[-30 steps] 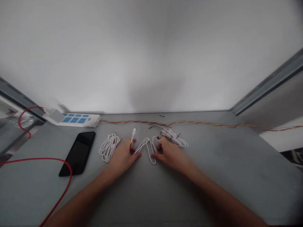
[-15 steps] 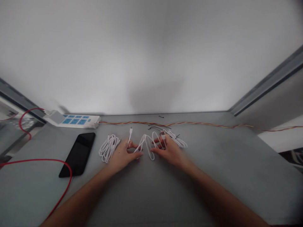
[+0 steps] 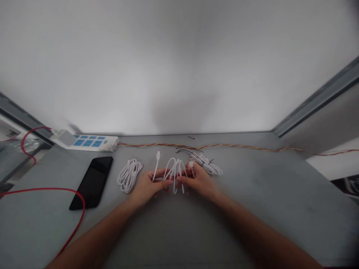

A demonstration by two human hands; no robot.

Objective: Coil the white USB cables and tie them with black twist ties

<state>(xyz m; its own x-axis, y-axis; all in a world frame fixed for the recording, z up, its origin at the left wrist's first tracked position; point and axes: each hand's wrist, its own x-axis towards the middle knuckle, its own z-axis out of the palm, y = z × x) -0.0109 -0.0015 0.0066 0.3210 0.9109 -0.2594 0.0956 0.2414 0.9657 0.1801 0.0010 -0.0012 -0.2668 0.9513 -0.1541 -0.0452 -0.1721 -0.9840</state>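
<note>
Red cable (image 3: 42, 189): lies in a long curve across the left of the desk (image 3: 280, 209), just beside the phone's lower corner; a second red loop rises at the far left toward the power strip.

Power strip (image 3: 84, 143): white with blue sockets, lying at the far edge of the desk.

Phone (image 3: 91, 188): black, lying flat with its dark glass up, between the red cable and the coiled cable.

Coiled cable (image 3: 129, 175): a loose white bundle lying just beside the left hand, not touching it.

Left hand (image 3: 148, 185): grip closed on the white cable, with the fingers reaching toward the right hand.

White cable (image 3: 175, 175): stretched between both hands in narrow upright loops. One end stands up past the left hand, its small connector (image 3: 157, 157) too small to identify.

Right hand (image 3: 199, 183): grip closed on the same cable, with a plug (image 3: 191, 163) sticking up above the fingers; it looks like USB, though the view is soft.

Tied bundle (image 3: 206, 165): white cable with thin black ties, just beyond the right hand.

Twisted wire (image 3: 238, 147): red and yellow, running along the far edge of the desk from the power strip and off to the right.
</note>
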